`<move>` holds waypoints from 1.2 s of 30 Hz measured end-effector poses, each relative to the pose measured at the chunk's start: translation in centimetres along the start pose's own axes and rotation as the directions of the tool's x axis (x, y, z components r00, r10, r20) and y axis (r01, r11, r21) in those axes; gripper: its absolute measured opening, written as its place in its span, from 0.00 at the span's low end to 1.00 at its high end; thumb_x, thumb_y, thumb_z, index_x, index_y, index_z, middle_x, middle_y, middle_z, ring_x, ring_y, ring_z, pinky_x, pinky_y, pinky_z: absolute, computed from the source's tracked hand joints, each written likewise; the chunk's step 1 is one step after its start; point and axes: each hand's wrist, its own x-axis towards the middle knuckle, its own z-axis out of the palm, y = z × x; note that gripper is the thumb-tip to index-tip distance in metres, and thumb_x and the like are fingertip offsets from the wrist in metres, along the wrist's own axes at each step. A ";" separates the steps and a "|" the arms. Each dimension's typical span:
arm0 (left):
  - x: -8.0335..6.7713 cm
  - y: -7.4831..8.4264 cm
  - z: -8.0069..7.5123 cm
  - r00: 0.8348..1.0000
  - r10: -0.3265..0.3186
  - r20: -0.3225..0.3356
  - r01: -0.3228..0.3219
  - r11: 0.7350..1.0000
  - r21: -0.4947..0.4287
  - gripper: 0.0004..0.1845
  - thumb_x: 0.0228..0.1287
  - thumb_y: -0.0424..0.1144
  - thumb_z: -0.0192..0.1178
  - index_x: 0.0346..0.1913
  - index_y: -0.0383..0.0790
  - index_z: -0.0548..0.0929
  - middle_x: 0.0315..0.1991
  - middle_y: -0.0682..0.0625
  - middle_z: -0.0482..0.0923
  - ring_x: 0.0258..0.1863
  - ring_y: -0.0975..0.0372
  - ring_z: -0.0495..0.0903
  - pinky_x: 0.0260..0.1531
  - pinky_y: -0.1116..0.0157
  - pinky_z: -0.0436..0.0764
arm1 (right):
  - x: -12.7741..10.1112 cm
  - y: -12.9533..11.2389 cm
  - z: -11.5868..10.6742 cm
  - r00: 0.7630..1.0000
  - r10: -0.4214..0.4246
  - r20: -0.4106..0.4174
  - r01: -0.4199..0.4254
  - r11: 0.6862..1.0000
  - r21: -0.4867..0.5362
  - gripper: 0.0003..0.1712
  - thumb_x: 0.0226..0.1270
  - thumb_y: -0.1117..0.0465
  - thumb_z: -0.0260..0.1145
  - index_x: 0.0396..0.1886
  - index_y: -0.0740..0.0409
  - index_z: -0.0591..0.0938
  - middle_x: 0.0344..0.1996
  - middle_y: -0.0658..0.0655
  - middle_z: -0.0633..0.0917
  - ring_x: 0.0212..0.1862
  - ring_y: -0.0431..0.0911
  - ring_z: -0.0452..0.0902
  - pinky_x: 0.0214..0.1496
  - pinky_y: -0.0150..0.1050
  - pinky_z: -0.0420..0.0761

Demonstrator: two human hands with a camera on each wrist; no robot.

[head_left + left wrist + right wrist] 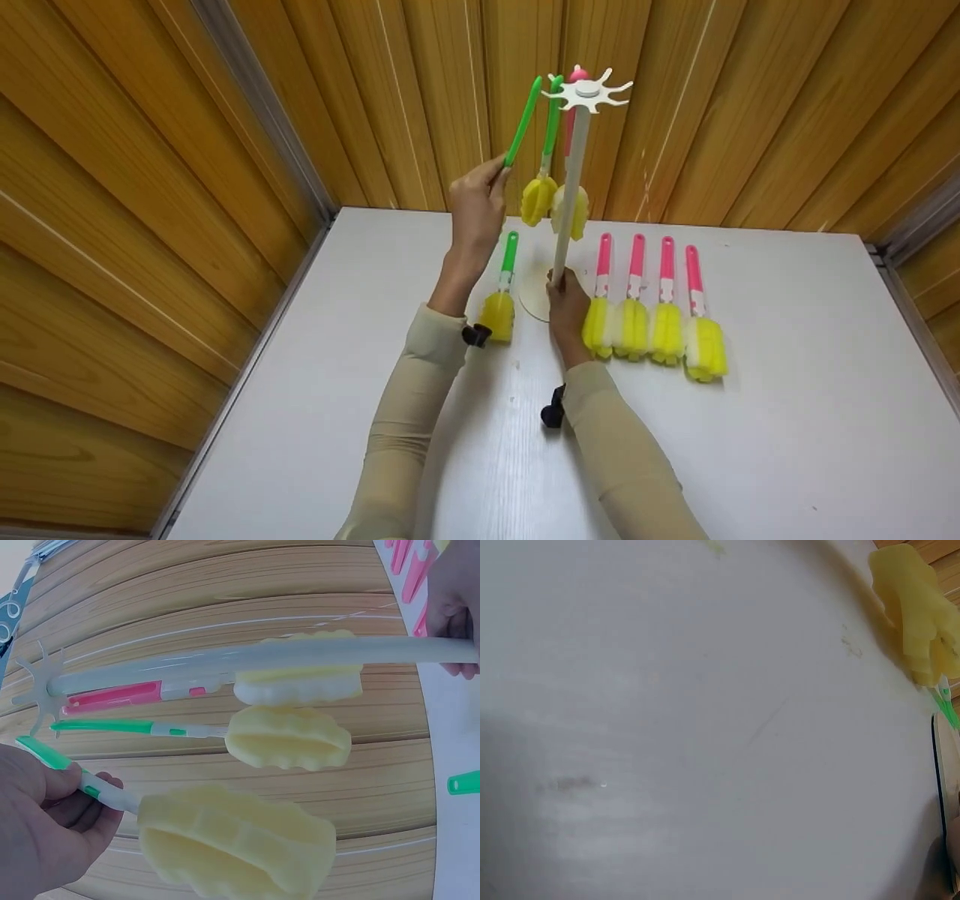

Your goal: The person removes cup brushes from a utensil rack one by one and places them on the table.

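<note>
Left hand: fingers pinch the green handle of a sponge brush, raised, handle tip up near the star-shaped hanger top of the stand. In the left wrist view the thumb and fingers wrap the handle just below its green part; the yellow sponge head hangs toward the camera.

Right hand: curled round the lower end of the white pole, just above the round base. Pole stands upright on the white table.

Count, green-handled brushes: 3. One in the left hand, one hanging from the hanger top, one lying flat on the table just left of the base.

Count, pink-handled brushes: 5. One hanging behind the pole, partly hidden by it. Four lying in a row right of the base, handles pointing away, yellow-white sponge heads nearest the person, nearly touching one another; the leftmost touches or sits just beside the right hand.

The two hung sponge heads crowd the pole at mid-height, close to the held brush.

Around: wood-panelled walls on three sides. Beige sleeves on both arms, dark wrist mounts. Right wrist view shows mostly bare table plus one yellow sponge head at its corner; fingers not visible there.
</note>
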 end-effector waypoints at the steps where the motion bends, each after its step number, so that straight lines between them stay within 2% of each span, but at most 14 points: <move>1: 0.0 0.0 -0.1 1.000 0.002 -0.004 -0.002 1.000 0.000 0.15 0.73 0.30 0.59 0.59 0.32 0.84 0.50 0.42 0.87 0.47 0.59 0.86 0.48 0.70 0.83 | 0.0 0.0 0.0 1.000 0.001 0.001 -0.001 1.000 -0.005 0.15 0.79 0.63 0.59 0.62 0.57 0.76 0.57 0.56 0.83 0.56 0.48 0.77 0.66 0.43 0.77; 12: -0.4 -1.1 -1.2 0.998 0.038 -0.055 -0.037 0.999 0.018 0.15 0.72 0.31 0.61 0.57 0.30 0.84 0.47 0.41 0.87 0.46 0.59 0.86 0.45 0.70 0.83 | -0.1 0.0 0.2 0.999 -0.036 -0.026 0.037 0.999 0.036 0.14 0.77 0.66 0.61 0.60 0.59 0.78 0.54 0.59 0.84 0.55 0.50 0.77 0.65 0.46 0.77; 16: -0.6 -1.8 -1.6 0.997 0.037 -0.072 -0.037 0.999 0.013 0.14 0.71 0.32 0.63 0.56 0.29 0.85 0.46 0.41 0.88 0.44 0.59 0.87 0.44 0.69 0.84 | 0.0 0.1 0.2 0.999 -0.021 -0.024 0.022 0.999 0.046 0.15 0.78 0.65 0.61 0.60 0.58 0.78 0.56 0.57 0.84 0.58 0.49 0.77 0.65 0.46 0.77; 24: -1.3 -3.6 -2.7 0.994 -0.033 -0.100 0.032 0.999 -0.012 0.14 0.68 0.32 0.66 0.54 0.30 0.86 0.42 0.43 0.88 0.40 0.60 0.85 0.43 0.68 0.84 | 0.1 0.0 0.1 1.000 0.007 -0.016 -0.006 0.999 0.052 0.17 0.78 0.65 0.60 0.63 0.60 0.77 0.58 0.57 0.83 0.60 0.49 0.77 0.66 0.45 0.76; 29: -1.9 -4.9 -3.2 0.991 -0.069 -0.116 0.067 0.998 -0.020 0.13 0.66 0.33 0.68 0.52 0.32 0.87 0.41 0.43 0.88 0.37 0.59 0.85 0.41 0.67 0.84 | 0.1 -0.1 0.0 0.999 0.035 -0.006 -0.035 0.999 0.024 0.17 0.79 0.63 0.59 0.63 0.56 0.77 0.59 0.55 0.83 0.60 0.48 0.77 0.66 0.43 0.76; 36: -3.3 -6.9 -3.3 0.986 -0.119 -0.118 0.118 0.993 -0.017 0.16 0.61 0.33 0.73 0.51 0.32 0.85 0.41 0.43 0.87 0.37 0.59 0.85 0.41 0.66 0.84 | 0.1 -0.1 0.0 0.999 0.041 -0.004 -0.041 0.999 0.030 0.16 0.80 0.63 0.58 0.62 0.56 0.77 0.58 0.56 0.83 0.58 0.47 0.77 0.65 0.41 0.77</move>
